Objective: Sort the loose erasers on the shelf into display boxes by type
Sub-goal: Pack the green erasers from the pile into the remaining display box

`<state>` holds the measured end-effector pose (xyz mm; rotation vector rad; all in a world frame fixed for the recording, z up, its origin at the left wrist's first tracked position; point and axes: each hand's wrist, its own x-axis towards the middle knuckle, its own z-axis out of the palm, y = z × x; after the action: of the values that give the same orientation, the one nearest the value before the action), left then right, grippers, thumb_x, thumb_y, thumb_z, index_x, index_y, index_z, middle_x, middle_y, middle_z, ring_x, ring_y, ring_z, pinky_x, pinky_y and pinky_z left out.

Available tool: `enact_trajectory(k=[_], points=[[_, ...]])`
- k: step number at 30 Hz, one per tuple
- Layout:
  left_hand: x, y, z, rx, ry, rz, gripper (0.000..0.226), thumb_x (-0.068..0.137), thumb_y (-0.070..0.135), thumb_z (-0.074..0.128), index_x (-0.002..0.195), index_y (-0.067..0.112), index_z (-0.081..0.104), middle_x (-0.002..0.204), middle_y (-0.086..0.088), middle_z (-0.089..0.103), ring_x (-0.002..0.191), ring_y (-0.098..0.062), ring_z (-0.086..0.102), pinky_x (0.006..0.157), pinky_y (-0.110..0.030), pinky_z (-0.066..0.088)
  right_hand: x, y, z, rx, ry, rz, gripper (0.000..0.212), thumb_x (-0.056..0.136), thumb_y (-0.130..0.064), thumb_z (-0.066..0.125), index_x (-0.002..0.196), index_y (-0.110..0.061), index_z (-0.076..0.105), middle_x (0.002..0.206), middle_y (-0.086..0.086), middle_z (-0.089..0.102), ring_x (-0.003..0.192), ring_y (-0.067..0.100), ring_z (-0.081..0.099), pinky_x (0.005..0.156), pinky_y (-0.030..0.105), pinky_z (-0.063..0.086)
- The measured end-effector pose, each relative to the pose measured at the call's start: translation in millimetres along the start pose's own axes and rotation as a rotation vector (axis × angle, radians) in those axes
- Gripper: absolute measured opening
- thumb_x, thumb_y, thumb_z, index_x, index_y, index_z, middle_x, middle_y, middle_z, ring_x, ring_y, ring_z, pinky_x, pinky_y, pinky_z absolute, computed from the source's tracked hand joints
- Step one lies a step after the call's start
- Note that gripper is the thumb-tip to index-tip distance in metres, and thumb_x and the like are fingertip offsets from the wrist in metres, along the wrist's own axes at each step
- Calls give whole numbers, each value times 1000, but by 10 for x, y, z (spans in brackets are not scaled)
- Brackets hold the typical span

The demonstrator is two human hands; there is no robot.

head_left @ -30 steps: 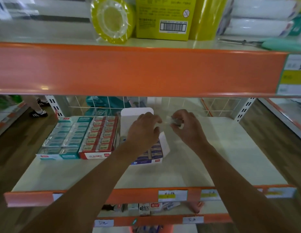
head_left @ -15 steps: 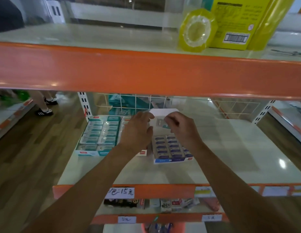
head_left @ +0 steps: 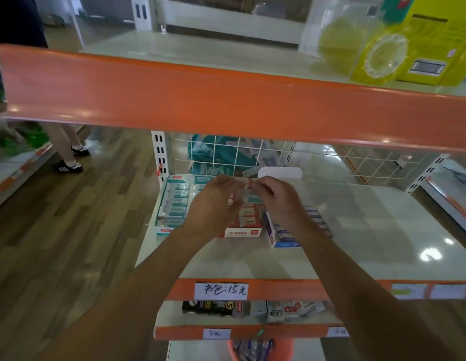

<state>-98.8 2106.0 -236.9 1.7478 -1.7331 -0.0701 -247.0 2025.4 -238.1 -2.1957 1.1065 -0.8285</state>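
Red-trimmed and small, the eraser (head_left: 248, 183) sits in the air between both hands, above the back of the boxes. The right hand (head_left: 278, 201) pinches one end. The left hand (head_left: 213, 204) reaches its fingertips to the other end, but blur hides whether they grip or only touch.

Below, three boxes stand side by side on the shelf (head_left: 356, 230): a teal box (head_left: 174, 204), a red box (head_left: 246, 222) and a blue box (head_left: 291, 234). As far as the hands let them show, all three look well filled in neat rows, and no loose erasers show on the bare shelf. The sorting seems close to done, and the eraser's trim suggests the red box.

A handwritten tag (head_left: 221, 291) reads "书包:15元"; a lower tag (head_left: 216, 333) reads "5元". The print on the boxes is too small to read.
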Motion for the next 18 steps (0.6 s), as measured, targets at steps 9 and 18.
enact_trajectory(k=[9,18], points=[[-152,-416,-221,19,-28,-9,25,94,24,56,117,18,61,119,1,55,106,-17,55,81,-25,50,-56,-226,238,60,-91,-7,18,102,-21,41,100,-19,59,86,-9,61,75,-3,61,61,8,48],[-341,-789,-416,11,-20,-15,21,92,19,58,111,13,65,112,-4,58,101,-21,57,77,-31,51,10,-488,503,8,-195,-20,16,92,-17,61,106,-14,69,93,-14,63,84,-6,58,72,6,44]])
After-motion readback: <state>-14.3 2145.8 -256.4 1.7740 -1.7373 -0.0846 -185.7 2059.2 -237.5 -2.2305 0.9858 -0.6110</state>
